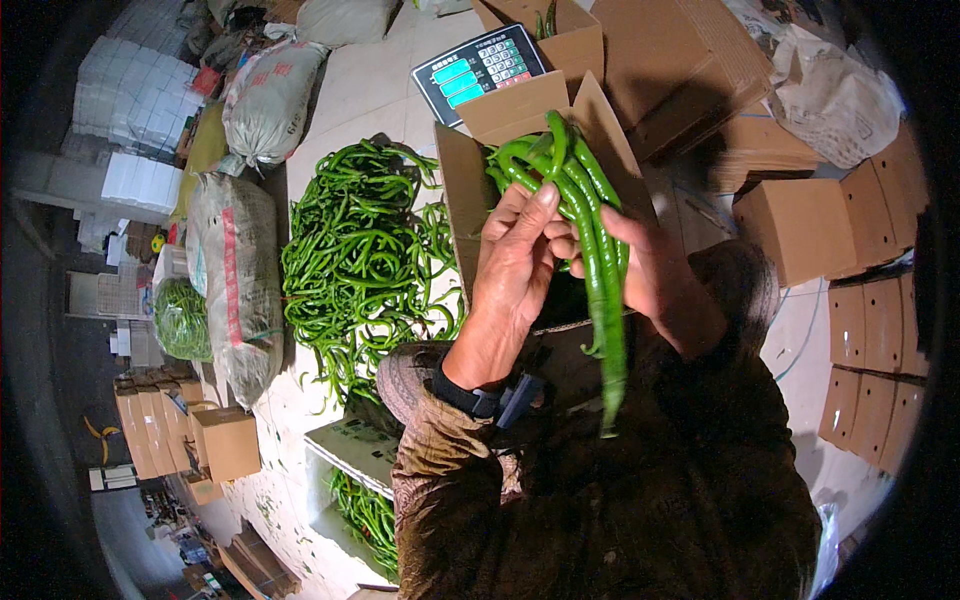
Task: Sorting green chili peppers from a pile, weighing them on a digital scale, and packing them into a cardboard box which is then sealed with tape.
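Several long green chilies [590,240] are gripped in my left hand [515,265] and right hand [665,285] over an open carton [461,195]. A chili heap [355,250] lies on pale floor [375,100] at nine o'clock; a digital scale [475,75] sits at eleven, stacked boxes [883,325] at four.

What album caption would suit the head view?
Bare left hand and right hand gripping long glossy green peppers at an open brown cardboard box, a green pepper heap alongside.
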`<state>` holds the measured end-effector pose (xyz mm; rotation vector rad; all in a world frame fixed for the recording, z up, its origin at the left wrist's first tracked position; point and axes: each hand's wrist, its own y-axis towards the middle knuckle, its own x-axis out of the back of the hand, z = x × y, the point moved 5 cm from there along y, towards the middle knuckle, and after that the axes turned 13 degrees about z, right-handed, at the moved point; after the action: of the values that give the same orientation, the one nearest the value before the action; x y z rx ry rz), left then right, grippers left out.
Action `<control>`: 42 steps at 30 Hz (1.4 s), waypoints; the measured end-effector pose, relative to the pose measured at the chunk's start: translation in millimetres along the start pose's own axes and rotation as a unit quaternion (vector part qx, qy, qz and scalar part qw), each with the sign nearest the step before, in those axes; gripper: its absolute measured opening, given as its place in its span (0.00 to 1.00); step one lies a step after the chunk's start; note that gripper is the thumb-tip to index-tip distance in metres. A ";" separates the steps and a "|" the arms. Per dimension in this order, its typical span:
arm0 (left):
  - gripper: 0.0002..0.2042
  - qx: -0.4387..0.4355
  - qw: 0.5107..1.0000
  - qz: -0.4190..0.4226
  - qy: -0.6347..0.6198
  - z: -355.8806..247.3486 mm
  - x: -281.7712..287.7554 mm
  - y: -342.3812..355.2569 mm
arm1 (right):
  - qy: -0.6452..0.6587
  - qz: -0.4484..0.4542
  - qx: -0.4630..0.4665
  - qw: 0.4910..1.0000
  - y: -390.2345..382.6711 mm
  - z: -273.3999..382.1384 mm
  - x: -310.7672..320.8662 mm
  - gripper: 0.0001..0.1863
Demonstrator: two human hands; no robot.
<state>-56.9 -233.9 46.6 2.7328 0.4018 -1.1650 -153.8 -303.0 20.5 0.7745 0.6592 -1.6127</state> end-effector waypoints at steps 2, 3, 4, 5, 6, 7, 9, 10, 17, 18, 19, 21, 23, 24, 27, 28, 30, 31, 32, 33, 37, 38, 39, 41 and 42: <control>0.11 -0.002 0.999 -0.010 0.043 1.6 -0.7 0.6 | -0.003 -0.007 0.006 1.000 -2.6 1.2 2.1 0.26; 0.11 -0.007 0.996 -0.020 0.088 -0.4 -0.4 0.2 | -0.006 -0.013 0.011 1.000 -3.2 1.4 2.0 0.25; 0.11 -0.022 0.995 -0.027 0.096 -3.8 -1.3 0.9 | -0.005 -0.029 0.012 0.999 -3.5 2.3 -1.3 0.24; 0.11 -0.021 0.995 -0.027 0.097 -3.4 -5.6 1.2 | -0.003 -0.030 0.013 0.999 -2.2 1.5 -6.2 0.24; 0.11 -0.037 0.989 -0.064 0.129 -7.6 -16.4 2.7 | 0.008 -0.036 0.023 0.999 -1.8 3.1 -10.5 0.22; 0.10 -0.053 0.980 -0.099 0.161 -10.6 -21.9 3.6 | 0.018 -0.043 0.033 0.998 -2.5 5.3 -11.7 0.20; 0.12 -0.049 0.984 -0.043 0.168 -13.0 -12.0 0.9 | 0.022 -0.005 0.032 0.999 -3.0 3.9 -4.0 0.22; 0.12 -0.077 0.981 -0.063 0.169 -18.4 -3.3 0.7 | 0.042 -0.028 0.024 0.998 -2.2 2.7 -1.5 0.22; 0.11 -0.161 0.942 -0.098 0.277 -81.1 11.2 17.1 | -0.023 -0.073 0.040 0.996 -30.3 24.5 7.4 0.25; 0.14 -0.125 0.920 -0.081 0.363 -87.8 10.9 21.8 | -0.005 -0.082 0.047 0.996 -33.7 26.8 7.3 0.23; 0.17 -0.081 0.897 -0.078 0.428 -88.3 9.5 26.8 | 0.013 -0.091 0.055 0.994 -38.0 29.6 6.6 0.21; 0.21 -0.023 0.811 0.012 0.584 -77.6 19.6 30.9 | 0.028 -0.084 0.069 0.994 -45.0 35.9 -3.0 0.20; 0.27 0.021 0.800 0.162 0.578 -50.9 25.2 21.0 | 0.016 -0.052 0.095 0.994 -50.4 45.9 -15.9 0.21; 0.30 0.077 0.649 0.206 0.728 -32.5 0.4 22.3 | 0.030 -0.051 0.095 0.994 -51.3 47.4 -16.2 0.20; 0.28 -0.013 0.647 0.214 0.732 -10.9 -18.5 15.6 | 0.034 -0.079 0.060 0.994 -52.8 41.8 -23.2 0.19; 0.27 0.017 0.780 0.170 0.603 -16.4 -24.4 11.7 | 0.026 -0.075 0.041 0.996 -52.8 34.8 -20.1 0.19; 0.24 0.018 0.928 0.142 0.343 -24.9 -41.9 4.5 | 0.024 -0.079 0.013 0.997 -53.5 27.9 -30.8 0.18; 0.21 -0.013 0.950 0.107 0.292 -24.9 -52.9 1.0 | 0.029 -0.073 0.002 0.997 -54.1 26.5 -37.6 0.17; 0.19 -0.009 0.953 0.080 0.294 -21.7 -56.2 0.0 | 0.052 -0.064 0.007 0.997 -53.7 19.4 -37.0 0.17; 0.17 -0.007 0.953 0.053 0.297 -21.3 -56.6 -1.1 | 0.044 -0.040 -0.017 0.998 -53.0 10.4 -34.4 0.20; 0.15 -0.028 0.974 0.023 0.223 -23.4 -49.1 -9.9 | 0.090 0.018 0.010 0.996 -50.4 4.1 -45.1 0.22; 0.14 -0.037 0.971 0.024 0.234 -27.0 -50.9 -14.7 | 0.095 0.029 0.031 0.995 -51.2 7.3 -48.8 0.22; 0.14 -0.038 0.971 0.020 0.234 -27.9 -50.5 -18.5 | 0.096 0.030 0.027 0.995 -53.1 7.9 -50.9 0.22; 0.14 -0.078 0.950 -0.005 0.302 -33.6 -50.9 -26.1 | 0.085 0.013 -0.013 0.996 -59.4 6.9 -52.7 0.21; 0.14 -0.089 0.947 -0.029 0.307 -35.5 -53.8 -28.8 | 0.041 0.017 -0.010 0.999 -62.0 9.8 -54.6 0.20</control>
<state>-76.9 -208.1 109.2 2.8719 0.6211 -0.2318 -210.2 -266.5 69.7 0.8368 0.7165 -1.5481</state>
